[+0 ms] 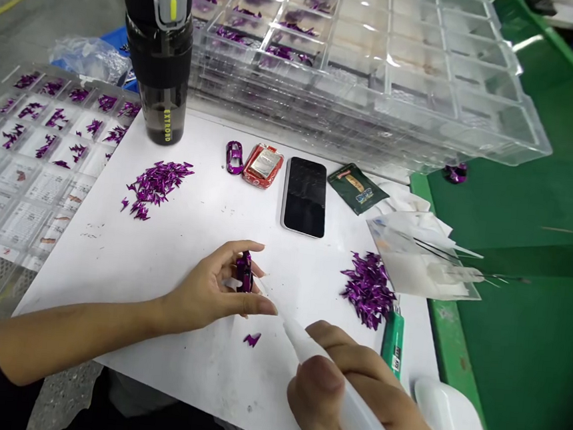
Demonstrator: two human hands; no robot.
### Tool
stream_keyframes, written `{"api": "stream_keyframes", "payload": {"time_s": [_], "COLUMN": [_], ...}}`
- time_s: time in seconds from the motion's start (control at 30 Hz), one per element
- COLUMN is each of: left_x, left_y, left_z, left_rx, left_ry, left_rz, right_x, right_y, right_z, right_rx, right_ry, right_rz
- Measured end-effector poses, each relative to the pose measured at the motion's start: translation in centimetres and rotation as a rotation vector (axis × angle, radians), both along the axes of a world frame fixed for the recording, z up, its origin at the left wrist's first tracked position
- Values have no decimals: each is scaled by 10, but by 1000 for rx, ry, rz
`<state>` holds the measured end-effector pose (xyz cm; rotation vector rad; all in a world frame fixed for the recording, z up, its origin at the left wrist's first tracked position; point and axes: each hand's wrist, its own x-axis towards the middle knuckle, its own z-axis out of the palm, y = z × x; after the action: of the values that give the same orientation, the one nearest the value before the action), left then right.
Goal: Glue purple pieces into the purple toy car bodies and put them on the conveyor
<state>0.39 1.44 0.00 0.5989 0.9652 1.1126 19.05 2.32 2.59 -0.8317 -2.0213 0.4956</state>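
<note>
In the middle of the white tabletop [204, 241], my left hand [204, 295] grips a shiny purple toy car body [245, 273] between thumb and fingers, turned on edge. My right hand [367, 383] is wrapped round a white squeeze bottle [357, 412] with a tapered nozzle. Its thin tip points at the car body; whether it touches cannot be made out. A single jagged purple piece [252, 339] lies below my left hand. Heaps of similar pieces lie at the left [156, 187] and at the right [367, 289].
Along the back are a tumbler [164, 57], another purple toy car [234, 157], a red packet [263, 166], a phone [305, 196] and a green sachet [357, 189]. Stacked clear compartment trays [368, 88] rise behind. A green-handled knife [393, 341] lies right; a divided tray [28, 186] sits left.
</note>
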Motion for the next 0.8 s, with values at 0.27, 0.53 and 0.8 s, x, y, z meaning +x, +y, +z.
{"api": "stream_keyframes", "payload": {"time_s": [0.27,0.53,0.8], "left_x": [-2,-1,-1], "left_y": [0,-1,-1], "left_z": [2,1,1], "left_rx": [-6,-1,-6], "left_ry": [9,11,12], "left_rz": [-22,-23,-20], "right_x": [-7,-5,-3], "right_y": [0,-2,-4], "right_z": [-3,-6,-9], "right_rx": [80,37,10], "right_ry": [-44,-35,-55], "right_rz": [-18,-63,-68]}}
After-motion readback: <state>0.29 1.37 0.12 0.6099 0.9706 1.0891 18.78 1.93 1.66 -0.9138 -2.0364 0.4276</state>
